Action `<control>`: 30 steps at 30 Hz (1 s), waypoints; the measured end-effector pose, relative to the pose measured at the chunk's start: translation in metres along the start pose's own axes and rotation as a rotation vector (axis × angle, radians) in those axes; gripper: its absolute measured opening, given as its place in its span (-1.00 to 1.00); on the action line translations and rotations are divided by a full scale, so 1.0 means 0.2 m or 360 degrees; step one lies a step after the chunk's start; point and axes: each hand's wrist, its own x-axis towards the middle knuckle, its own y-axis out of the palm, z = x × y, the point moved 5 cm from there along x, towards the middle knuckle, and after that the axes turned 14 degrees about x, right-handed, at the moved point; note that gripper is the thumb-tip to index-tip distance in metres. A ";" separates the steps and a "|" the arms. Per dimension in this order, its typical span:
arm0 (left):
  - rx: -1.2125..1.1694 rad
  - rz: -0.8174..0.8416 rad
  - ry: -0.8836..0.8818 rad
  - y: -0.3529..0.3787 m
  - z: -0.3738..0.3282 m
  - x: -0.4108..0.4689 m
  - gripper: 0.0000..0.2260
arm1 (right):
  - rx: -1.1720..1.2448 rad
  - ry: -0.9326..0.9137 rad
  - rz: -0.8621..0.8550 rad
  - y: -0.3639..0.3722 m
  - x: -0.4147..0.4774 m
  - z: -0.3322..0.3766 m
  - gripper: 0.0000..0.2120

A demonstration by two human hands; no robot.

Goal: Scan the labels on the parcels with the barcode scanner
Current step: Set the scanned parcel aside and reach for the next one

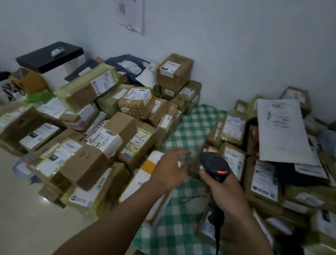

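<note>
While the right hand (224, 189) wraps its fingers tight round the handle of the barcode scanner (215, 165) (red light glowing), the left hand (169, 169) hovers with loosely spread fingers, holding nothing, just above a white-and-yellow parcel (145, 169). Beyond them lie a left heap (96, 126) and a right heap (269, 177), parted by a green checked cloth (193, 127). I cannot tell which heap is scanned; much likely remains.

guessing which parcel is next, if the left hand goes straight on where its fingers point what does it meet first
Likely a labelled box at the right pile's inner edge, after the left hand crosses bare checked cloth just beside the scanner; depth is unclear.
</note>
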 end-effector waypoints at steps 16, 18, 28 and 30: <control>-0.0239 0.0661 -0.0368 0.71 -0.30 0.37 -0.54 | 0.0257 0.0162 -0.0564 -0.58 0.01 -0.21 -0.73; -0.0398 0.0614 -0.0476 0.71 -0.27 0.37 -0.56 | 0.0282 0.0167 -0.0558 -0.58 0.02 -0.20 -0.73; -0.0983 0.0296 -0.0398 0.46 -0.16 0.06 -0.73 | 0.0297 -0.0116 -0.0404 -0.40 0.06 -0.05 -0.64; -0.1014 0.0170 -0.0356 0.40 -0.16 0.00 -0.73 | 0.0330 -0.0140 -0.0332 -0.35 0.06 -0.04 -0.65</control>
